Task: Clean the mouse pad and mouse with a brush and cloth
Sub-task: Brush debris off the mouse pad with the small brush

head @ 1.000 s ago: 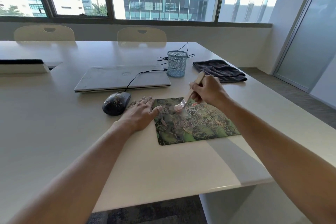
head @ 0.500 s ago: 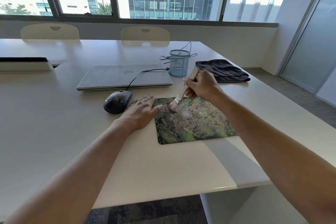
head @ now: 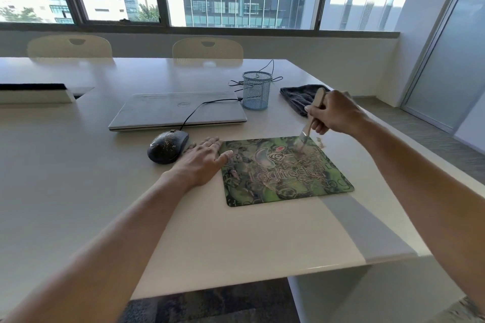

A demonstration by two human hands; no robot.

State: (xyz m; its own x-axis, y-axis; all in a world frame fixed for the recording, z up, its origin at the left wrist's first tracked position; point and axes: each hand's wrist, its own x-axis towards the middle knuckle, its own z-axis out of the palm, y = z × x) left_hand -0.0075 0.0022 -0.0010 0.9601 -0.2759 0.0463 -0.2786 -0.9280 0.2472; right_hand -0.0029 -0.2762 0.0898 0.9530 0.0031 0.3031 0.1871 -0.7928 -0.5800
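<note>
Head camera, facing down over table (head: 78, 204).

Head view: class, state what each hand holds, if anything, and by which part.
The right hand grips the brush by its wooden handle. The left hand holds nothing; it rests flat at the left edge of the mouse pad.

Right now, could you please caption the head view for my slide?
Right hand sweeps a brush over the mouse pad; left hand steadies its edge.
</note>
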